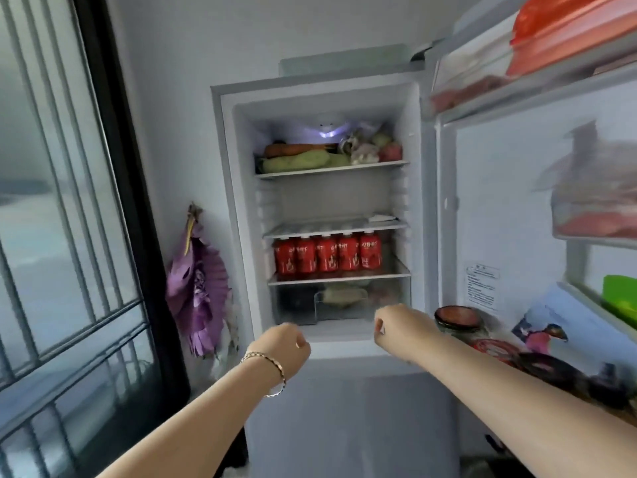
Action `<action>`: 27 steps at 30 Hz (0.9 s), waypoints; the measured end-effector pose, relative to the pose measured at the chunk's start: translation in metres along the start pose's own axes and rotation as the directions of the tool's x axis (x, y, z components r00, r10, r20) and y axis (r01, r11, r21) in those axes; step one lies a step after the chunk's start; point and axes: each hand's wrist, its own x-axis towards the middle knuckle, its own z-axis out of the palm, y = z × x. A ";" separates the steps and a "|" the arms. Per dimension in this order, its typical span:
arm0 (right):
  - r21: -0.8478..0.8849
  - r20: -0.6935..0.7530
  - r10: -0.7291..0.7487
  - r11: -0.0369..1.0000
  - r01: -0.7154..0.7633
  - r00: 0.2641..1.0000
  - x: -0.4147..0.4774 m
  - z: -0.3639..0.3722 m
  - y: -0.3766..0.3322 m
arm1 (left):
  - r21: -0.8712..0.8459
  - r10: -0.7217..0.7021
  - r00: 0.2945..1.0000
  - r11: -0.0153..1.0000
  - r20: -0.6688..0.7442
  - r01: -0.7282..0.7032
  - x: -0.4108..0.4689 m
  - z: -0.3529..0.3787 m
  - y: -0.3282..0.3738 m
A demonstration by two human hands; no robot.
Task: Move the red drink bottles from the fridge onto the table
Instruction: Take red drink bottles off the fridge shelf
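Note:
The fridge stands open ahead. Several red drink bottles with white caps stand in a row on its third shelf, under a bare wire shelf. My left hand, with a bracelet at the wrist, is stretched toward the fridge below the bottles, fingers curled in and holding nothing. My right hand is also held out in front of the crisper drawer, fingers curled, nothing in it. Neither hand touches a bottle. No table is in view.
Vegetables fill the top shelf. The open fridge door is on the right, its racks holding a red-lidded jar, packets and a green container. A purple hanging ornament is on the wall; a dark-framed glass door at left.

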 end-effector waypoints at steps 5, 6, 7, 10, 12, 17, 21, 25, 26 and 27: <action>0.225 0.015 0.101 0.969 -0.102 0.995 0.101 0.029 0.025 | -0.040 0.070 0.997 0.997 -0.041 -0.072 0.097 0.034 -0.009; 0.277 0.006 0.116 0.954 -0.113 0.993 0.125 0.035 0.029 | -0.064 0.071 0.996 0.995 -0.049 -0.074 0.118 0.039 -0.009; 0.310 -0.015 0.126 0.944 -0.116 0.992 0.150 0.040 0.034 | -0.089 0.071 0.996 0.993 -0.061 -0.077 0.139 0.044 -0.009; 0.403 -0.123 0.198 0.905 -0.133 0.973 0.227 0.048 0.051 | -0.140 0.066 0.993 0.987 -0.101 -0.080 0.204 0.055 -0.008; 0.494 -0.200 0.303 0.852 -0.171 0.932 0.279 0.052 0.064 | -0.180 0.065 0.991 0.980 -0.113 -0.085 0.245 0.061 -0.008; 0.701 -0.200 0.511 0.671 -0.242 0.836 0.383 0.074 0.094 | -0.185 0.096 0.982 0.975 -0.164 -0.126 0.325 0.076 -0.016; 0.803 -0.203 0.538 0.570 -0.175 0.818 0.426 0.095 0.108 | -0.220 0.105 0.987 0.967 -0.118 -0.129 0.365 0.087 -0.022; 0.804 -0.233 0.566 0.570 -0.171 0.791 0.435 0.103 0.114 | -0.343 0.129 0.988 0.927 -0.089 -0.152 0.385 0.092 -0.021; 0.794 -0.246 0.575 0.581 -0.178 0.780 0.433 0.102 0.112 | -0.370 0.143 0.986 0.914 -0.088 -0.166 0.388 0.092 -0.019; 0.790 -0.261 0.589 0.585 -0.182 0.765 0.430 0.102 0.109 | -0.399 0.167 0.982 0.897 -0.092 -0.190 0.390 0.092 -0.017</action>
